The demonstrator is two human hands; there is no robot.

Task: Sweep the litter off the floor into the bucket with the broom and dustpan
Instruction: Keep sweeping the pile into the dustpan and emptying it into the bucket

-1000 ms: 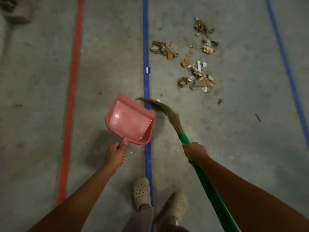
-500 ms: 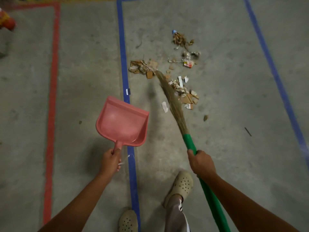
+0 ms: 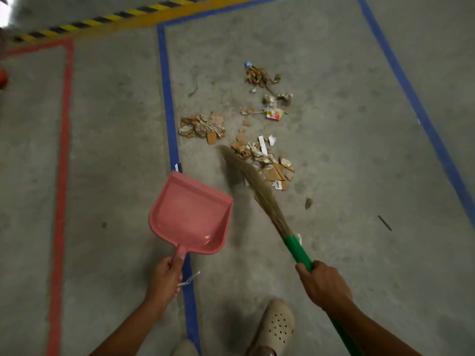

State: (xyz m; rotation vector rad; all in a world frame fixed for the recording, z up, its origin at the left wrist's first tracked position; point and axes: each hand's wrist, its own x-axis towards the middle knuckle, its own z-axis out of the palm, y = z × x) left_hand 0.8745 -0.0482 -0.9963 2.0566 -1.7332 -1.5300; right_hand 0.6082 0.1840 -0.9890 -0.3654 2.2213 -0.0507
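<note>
left hand [image 3: 167,278]: fingers curling round the short stub handle of the pink dustpan [image 3: 190,217], gripping it firmly; a white string loop [image 3: 190,280] is dangling beside the knuckles.
right hand [image 3: 322,286]: wrapping closed round the green shaft of the broom [image 3: 257,186], close to where the shaft meets the straw.
dustpan: being held out ahead of the left hand, open mouth pointing away from the person, pan over the blue tape line [image 3: 167,98]. Cannot tell whether its lip is touching the floor [image 3: 347,155].
broom: straw slanting up and leftward from the right hand, just right of the dustpan. The blurred tip is brushing the near-left edge of the closest heap.
litter [image 3: 267,163]: lying on bare concrete right of the blue line, beyond the dustpan. Torn cardboard and paper scraps are sitting in four loose clumps, with one stray chip nearer the person, right of the straw.
floor markings: a red tape line [image 3: 65,150] is running down the left, a second blue line down the right, and a yellow-and-black hazard stripe [image 3: 102,20] across the top.
feet: a pale perforated clog [image 3: 279,327] is showing at the bottom, between the two arms.
</note>
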